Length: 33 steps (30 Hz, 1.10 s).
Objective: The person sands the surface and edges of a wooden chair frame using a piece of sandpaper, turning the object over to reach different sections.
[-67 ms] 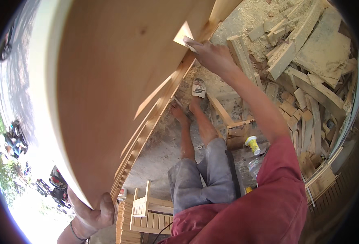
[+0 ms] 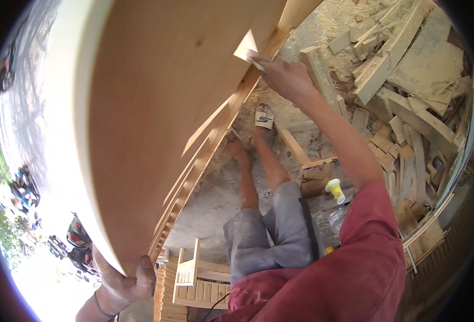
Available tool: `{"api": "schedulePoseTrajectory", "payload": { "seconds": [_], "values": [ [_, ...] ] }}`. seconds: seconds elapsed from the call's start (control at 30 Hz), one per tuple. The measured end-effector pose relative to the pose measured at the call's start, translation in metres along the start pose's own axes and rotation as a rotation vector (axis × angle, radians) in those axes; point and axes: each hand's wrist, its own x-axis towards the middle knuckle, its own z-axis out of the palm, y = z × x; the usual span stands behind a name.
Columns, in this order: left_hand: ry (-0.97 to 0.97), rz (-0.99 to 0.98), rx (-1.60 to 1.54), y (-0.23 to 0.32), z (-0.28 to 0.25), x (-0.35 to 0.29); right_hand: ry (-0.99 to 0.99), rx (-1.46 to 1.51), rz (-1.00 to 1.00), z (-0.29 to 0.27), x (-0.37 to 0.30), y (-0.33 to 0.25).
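Seemingly bracing panel (image 2: 161, 118): clasping 7-o'clock end in left hand (image 2: 125, 286), pinching pale piece (image 2: 244, 47) towards 12 in right hand (image 2: 287, 78); needs steadiness.

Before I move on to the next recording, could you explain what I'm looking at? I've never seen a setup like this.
There is no machine here, just a person's two bare hands. The view comes from the left of two wide fisheye cameras worn on the head and looking down, so straight edges appear bent.

The left hand grips the near end of a large wooden panel. The right hand is at the panel's right side, its fingers by a small bright patch; I can't tell whether that is a separate piece or an opening.

On the floor below are sawdust, wood offcuts and a yellow-and-white container.
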Motion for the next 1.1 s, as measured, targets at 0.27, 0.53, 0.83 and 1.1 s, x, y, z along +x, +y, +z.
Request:
{"api": "schedulePoseTrajectory", "payload": {
  "seconds": [0.27,0.53,0.83,1.1],
  "values": [
    [-0.031,-0.048,-0.098,0.005,0.002,0.002,-0.121,-0.082,-0.025,-0.004,-0.009,0.010],
    [-0.002,-0.116,-0.102,0.009,0.003,-0.002,-0.035,-0.035,-0.038,0.016,-0.005,0.004],
    [-0.115,-0.029,0.053,0.009,-0.001,-0.009,-0.072,-0.011,-0.002,-0.005,-0.007,-0.007],
    [0.002,-0.137,-0.036,0.004,0.005,-0.010,-0.043,0.020,-0.091,0.009,0.011,0.005]
  ]
}}
